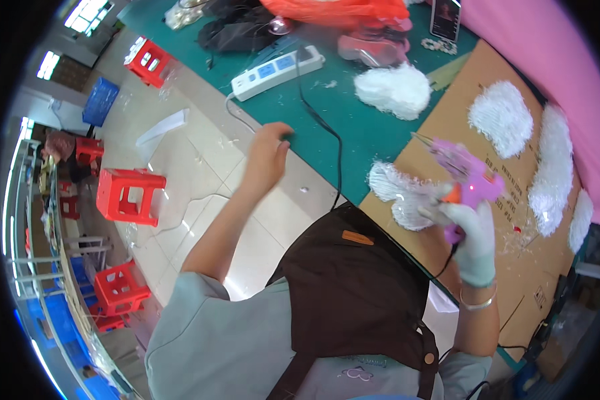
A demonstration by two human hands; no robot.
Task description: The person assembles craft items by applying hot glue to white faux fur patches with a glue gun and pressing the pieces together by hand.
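My right hand [472, 237], in a white glove, grips a pink glue gun [465, 175] over a sheet of brown cardboard [513, 280]. The gun's nozzle points up and left. Just left of that hand lies a white fluffy piece [400, 193] at the cardboard's near corner. My left hand [268, 155] is bare and reaches out to the edge of the green table [360, 127], fingers curled on the rim; whether it holds anything small is unclear. A black cord [330, 133] runs across the green top toward me.
A white power strip [277, 69] lies on the green table. More white fluffy pieces [393, 90] [501, 119] [553, 173] rest on the table and cardboard. Pink fabric [553, 67] fills the right. A phone [445, 19] and orange bag [333, 10] sit farther back. Red stools [130, 195] stand on the floor.
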